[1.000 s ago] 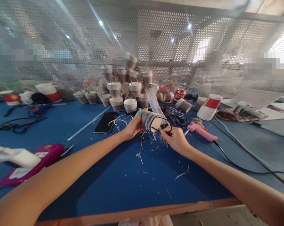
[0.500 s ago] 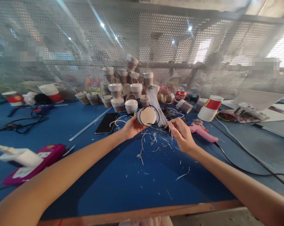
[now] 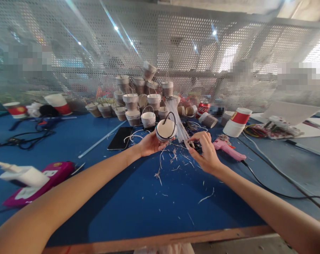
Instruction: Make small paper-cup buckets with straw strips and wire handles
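Note:
My left hand (image 3: 148, 144) grips a small paper-cup basket (image 3: 165, 129) with a white inside and a dark wire handle arching over its rim. It holds the basket upright just above the blue table (image 3: 128, 197). To the right, my right hand (image 3: 205, 151) has its fingers curled and pinched near thin pale strips (image 3: 187, 143); what it pinches is too small to name. A bundle of clear sticks (image 3: 176, 116) leans behind the basket. Pale shavings (image 3: 173, 158) litter the table under both hands.
A heap of finished cup baskets (image 3: 141, 98) stands behind. A black phone (image 3: 119, 138) lies left of it; a pink glue gun (image 3: 227, 148) with its cord lies right. Red-and-white cups (image 3: 235, 121), a soda can (image 3: 202, 108), a magenta case (image 3: 40, 181) and black cables (image 3: 22, 137) surround.
My left hand turned the basket from lying sideways to upright with its opening and handle up. My right hand let go of the handle and dropped to the table beside it.

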Tool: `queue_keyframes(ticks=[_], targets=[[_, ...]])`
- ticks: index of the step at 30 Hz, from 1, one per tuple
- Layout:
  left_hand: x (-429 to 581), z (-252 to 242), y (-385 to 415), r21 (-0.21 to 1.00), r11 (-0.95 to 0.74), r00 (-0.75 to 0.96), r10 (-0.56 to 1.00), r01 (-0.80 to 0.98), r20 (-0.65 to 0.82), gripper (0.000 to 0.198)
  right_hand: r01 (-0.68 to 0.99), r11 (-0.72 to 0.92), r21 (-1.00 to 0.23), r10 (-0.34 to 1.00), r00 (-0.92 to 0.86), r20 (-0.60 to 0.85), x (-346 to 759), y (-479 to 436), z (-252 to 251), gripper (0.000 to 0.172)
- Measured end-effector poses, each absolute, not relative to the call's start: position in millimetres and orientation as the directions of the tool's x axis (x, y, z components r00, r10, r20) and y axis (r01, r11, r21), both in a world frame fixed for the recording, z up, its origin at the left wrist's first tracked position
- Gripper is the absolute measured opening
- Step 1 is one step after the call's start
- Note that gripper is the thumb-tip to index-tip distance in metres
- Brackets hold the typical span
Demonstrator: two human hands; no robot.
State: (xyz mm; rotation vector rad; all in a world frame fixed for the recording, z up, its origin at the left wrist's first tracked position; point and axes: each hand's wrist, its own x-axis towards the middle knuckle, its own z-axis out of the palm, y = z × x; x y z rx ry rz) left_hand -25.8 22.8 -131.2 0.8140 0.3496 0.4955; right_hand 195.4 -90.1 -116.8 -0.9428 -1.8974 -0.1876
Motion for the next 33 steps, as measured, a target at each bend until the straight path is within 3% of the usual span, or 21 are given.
queue_keyframes(ticks=[4,8,12,20,25,33], targets=[[-26,-129,20,0.739,0.605,0.854,0.514,-0.295,-0.08,0.041,0.688,0.676,-0.264,0.537,-0.214,0.816,197,-89,-118,0.011],[-23,-132,19,0.793,0.534,0.798,0.593,-0.293,-0.105,0.05,0.663,0.697,-0.272,0.542,-0.24,0.805,195,-90,-119,0.01],[-19,-134,14,0.84,0.436,0.745,0.665,-0.322,-0.059,0.042,0.637,0.707,-0.308,0.576,-0.264,0.774,191,-93,-118,0.003],[-16,-131,9,0.889,0.355,0.693,0.719,-0.29,-0.061,0.042,0.49,0.8,-0.347,0.559,-0.397,0.728,195,-97,-111,0.01],[-16,-132,7,0.921,0.275,0.693,0.721,-0.276,-0.008,0.043,0.542,0.775,-0.325,0.567,-0.37,0.736,193,-96,-113,0.008],[-18,-134,7,0.917,0.215,0.732,0.672,-0.336,0.11,0.042,0.668,0.687,-0.286,0.613,-0.321,0.722,190,-92,-121,0.026]])
